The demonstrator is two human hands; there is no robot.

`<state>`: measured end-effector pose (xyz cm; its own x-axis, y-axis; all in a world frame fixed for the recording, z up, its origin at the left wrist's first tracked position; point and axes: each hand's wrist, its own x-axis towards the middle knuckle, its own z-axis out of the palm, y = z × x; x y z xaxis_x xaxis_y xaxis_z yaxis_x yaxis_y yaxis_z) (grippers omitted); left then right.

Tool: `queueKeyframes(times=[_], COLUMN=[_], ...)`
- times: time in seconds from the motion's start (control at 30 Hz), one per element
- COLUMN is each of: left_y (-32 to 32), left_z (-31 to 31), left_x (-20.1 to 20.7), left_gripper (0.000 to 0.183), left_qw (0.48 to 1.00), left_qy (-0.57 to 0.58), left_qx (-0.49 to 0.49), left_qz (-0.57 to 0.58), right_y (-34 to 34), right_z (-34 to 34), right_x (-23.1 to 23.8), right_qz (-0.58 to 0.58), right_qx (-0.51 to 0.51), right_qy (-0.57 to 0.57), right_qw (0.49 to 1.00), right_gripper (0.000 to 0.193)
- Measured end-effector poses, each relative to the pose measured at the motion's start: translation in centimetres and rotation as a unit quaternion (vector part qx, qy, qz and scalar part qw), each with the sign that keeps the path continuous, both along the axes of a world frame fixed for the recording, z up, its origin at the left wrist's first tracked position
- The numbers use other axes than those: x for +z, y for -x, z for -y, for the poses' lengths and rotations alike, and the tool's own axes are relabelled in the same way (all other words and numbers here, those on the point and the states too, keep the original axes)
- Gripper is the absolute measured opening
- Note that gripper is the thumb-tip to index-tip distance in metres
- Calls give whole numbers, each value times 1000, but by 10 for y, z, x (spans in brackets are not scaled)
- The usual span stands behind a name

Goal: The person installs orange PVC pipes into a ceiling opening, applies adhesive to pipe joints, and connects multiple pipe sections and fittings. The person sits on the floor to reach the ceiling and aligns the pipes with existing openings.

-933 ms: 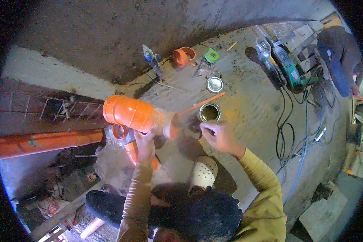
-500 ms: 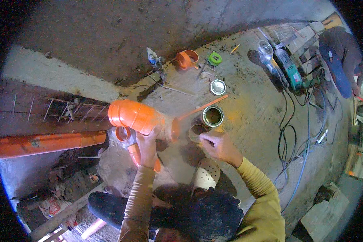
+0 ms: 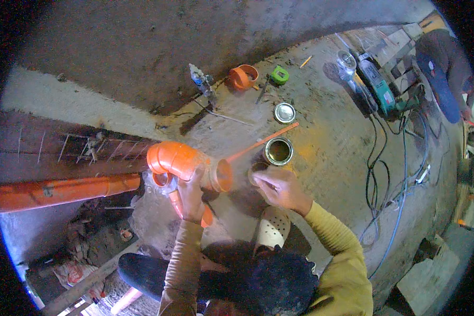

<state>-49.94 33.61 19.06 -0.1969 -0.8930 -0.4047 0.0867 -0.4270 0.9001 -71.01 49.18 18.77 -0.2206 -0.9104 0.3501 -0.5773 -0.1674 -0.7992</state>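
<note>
An orange plastic pipe elbow (image 3: pixel 176 159) is gripped in my left hand (image 3: pixel 190 197), its fingers closed round the underside. The socket end of the elbow faces right, toward my right hand (image 3: pixel 282 190). That hand is closed, fingers bent together, just below an open metal can (image 3: pixel 278 151) of dark liquid. Something small and brownish shows at its fingertips, too unclear to name. Under my left hand, a thinner orange pipe piece (image 3: pixel 175 203) stands close to the elbow. A thin orange strip (image 3: pixel 263 141) lies on the floor between elbow and can.
Beyond the can lie a round metal lid (image 3: pixel 284 112), a green tape measure (image 3: pixel 280 75), an orange pipe fitting (image 3: pixel 243 77) and a pencil (image 3: pixel 306 61). Power tools (image 3: pixel 375 84) with trailing cables (image 3: pixel 404 174) are at right, near another person (image 3: pixel 445 73). A long orange pipe (image 3: pixel 68 189) runs left.
The elbow in my left hand has shifted slightly right and down, its socket end turning more into view. My right hand has moved slightly left, still near the can.
</note>
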Motion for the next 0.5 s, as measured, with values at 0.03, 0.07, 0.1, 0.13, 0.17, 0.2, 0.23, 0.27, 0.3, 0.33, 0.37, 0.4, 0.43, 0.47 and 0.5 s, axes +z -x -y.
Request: queueKeyframes(times=[0.03, 0.07, 0.1, 0.13, 0.17, 0.2, 0.23, 0.27, 0.3, 0.33, 0.37, 0.4, 0.43, 0.47, 0.5], left_y=[0, -1, 0, 1, 0, -1, -2, -3, -5, -6, -7, -9, -8, -7, -8], left_z=[0, 0, -2, -3, -3, -2, -2, -2, -1, -3, -4, -5, -6, -7, -12], left_x=[-1, -1, -1, -2, -3, -4, -6, -8, -10, -14, -17, -20, -21, -22, -21], left_gripper=[46, 46, 45, 44, 44, 43, 43, 42, 43, 44, 44, 45, 46, 47, 45], left_qw=[1000, 999, 999, 999, 998, 998, 997, 997, 997, 997, 998, 998, 998, 996, 995], left_qy=[-13, -26, -20, -12, -5, 3, 12, 20, 25, 25, 25, -6, -37, -68, -38], left_qx=[-7, -13, -10, -4, 2, 2, 2, 3, 6, 6, 7, 16, 24, 31, -14], left_qz=[7, 15, 33, 51, 69, 70, 73, 76, 73, 69, 65, 60, 54, 48, 94], right_y=[3, 6, 7, 9, 13, 15, 13, 10, 9, 7, 4, 0, 1, 4, 6], right_z=[2, 6, 6, 5, -1, -6, -9, -14, -16, -15, -13, -9, -5, 1, 2], right_x=[-5, -13, -19, -23, -25, -28, -25, -23, -20, -17, -14, -12, -16, -23, -26], right_qz=[-25, -48, -72, -89, -107, -124, -108, -92, -76, -42, -7, 28, -5, -38, -71], right_qx=[-10, -18, -27, -16, -5, 5, 22, 38, 55, 39, 24, 9, -5, -18, -32], right_qy=[6, 13, 19, -13, -46, -78, -92, -105, -119, -110, -102, -93, -64, -35, -6], right_qw=[1000, 999, 997, 996, 993, 989, 990, 989, 989, 992, 994, 995, 998, 998, 997], right_gripper=[25, 29, 33, 33, 33, 33, 32, 32, 32, 32, 32, 32, 32, 32, 32])
